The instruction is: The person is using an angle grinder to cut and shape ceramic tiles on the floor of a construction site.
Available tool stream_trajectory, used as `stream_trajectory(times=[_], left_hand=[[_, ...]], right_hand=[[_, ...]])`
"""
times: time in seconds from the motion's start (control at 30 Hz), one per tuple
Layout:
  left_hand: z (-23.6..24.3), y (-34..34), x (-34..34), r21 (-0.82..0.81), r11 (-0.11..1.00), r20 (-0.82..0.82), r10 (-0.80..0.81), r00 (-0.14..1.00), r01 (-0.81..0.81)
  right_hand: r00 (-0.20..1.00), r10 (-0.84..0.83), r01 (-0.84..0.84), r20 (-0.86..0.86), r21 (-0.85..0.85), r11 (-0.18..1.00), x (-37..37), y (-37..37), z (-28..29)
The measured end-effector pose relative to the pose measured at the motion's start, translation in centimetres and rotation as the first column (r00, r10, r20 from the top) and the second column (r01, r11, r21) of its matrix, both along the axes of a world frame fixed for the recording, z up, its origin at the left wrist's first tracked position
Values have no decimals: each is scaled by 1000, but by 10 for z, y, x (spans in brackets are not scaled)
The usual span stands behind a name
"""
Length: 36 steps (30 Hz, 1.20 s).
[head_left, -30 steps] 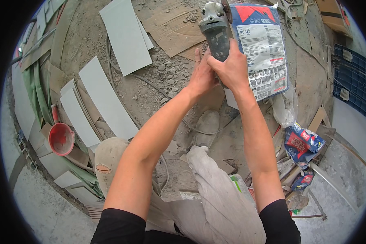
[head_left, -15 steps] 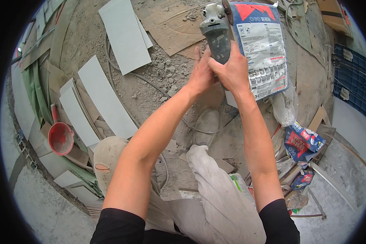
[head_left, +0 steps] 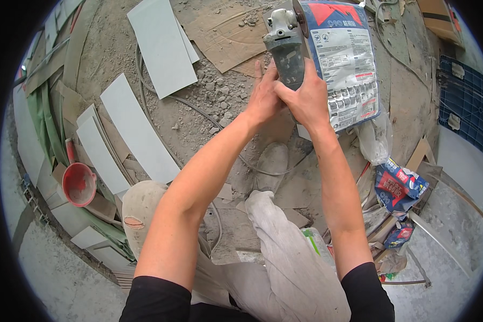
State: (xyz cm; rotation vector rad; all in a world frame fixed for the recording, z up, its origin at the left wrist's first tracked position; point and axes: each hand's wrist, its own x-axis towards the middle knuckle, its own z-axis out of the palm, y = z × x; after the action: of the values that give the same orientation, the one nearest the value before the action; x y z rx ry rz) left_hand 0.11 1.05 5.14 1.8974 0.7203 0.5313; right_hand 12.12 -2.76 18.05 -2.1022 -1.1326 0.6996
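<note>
An angle grinder [head_left: 287, 60], with a dark scuffed body and a bare metal gear head, points away from me at the top centre. Its cutting disc [head_left: 300, 19] stands edge-on at the head's right side, close to a blue, white and red bag [head_left: 351, 72]. My right hand [head_left: 308, 99] grips the grinder's rear body from the right. From the left, my left hand [head_left: 265, 95] closes on the same body, and the two hands touch. Part of the left fingers and the grinder's rear end are hidden.
White tile pieces [head_left: 163, 48] and a long strip [head_left: 139, 126] lie left of rubble [head_left: 220, 94]. A cable [head_left: 198, 110] winds past my shoe [head_left: 273, 161]. A red scoop [head_left: 79, 184] sits at left. Crumpled bags [head_left: 397, 188] and a blue plastic panel [head_left: 467, 102] are at right.
The view has shifted very slightly, so the tiles and scoop appear a little further left. Both hands keep their hold on the angle grinder.
</note>
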Motion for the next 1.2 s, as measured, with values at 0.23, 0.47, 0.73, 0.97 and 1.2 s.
stream_trajectory(times=[0.23,0.47,0.73,0.97,1.2], left_hand=[[-2,1,-1,4,1000,-24,-22,999,22],[-2,-1,2,-38,999,73,32,997,-29],[-3,-1,2,-85,996,58,27,998,-22],[-5,3,0,-148,989,92,24,995,-11],[-2,-2,2,-18,1000,83,27,996,-25]], right_hand=[[1000,9,-9,-8,-42,999,1,-9,-1],[1000,0,0,-12,-49,999,1,-15,-3],[1000,-15,16,9,-76,997,-3,-23,-3],[1000,-14,13,-11,-44,999,-6,-25,-2],[1000,1,-1,3,-57,998,0,-12,2]])
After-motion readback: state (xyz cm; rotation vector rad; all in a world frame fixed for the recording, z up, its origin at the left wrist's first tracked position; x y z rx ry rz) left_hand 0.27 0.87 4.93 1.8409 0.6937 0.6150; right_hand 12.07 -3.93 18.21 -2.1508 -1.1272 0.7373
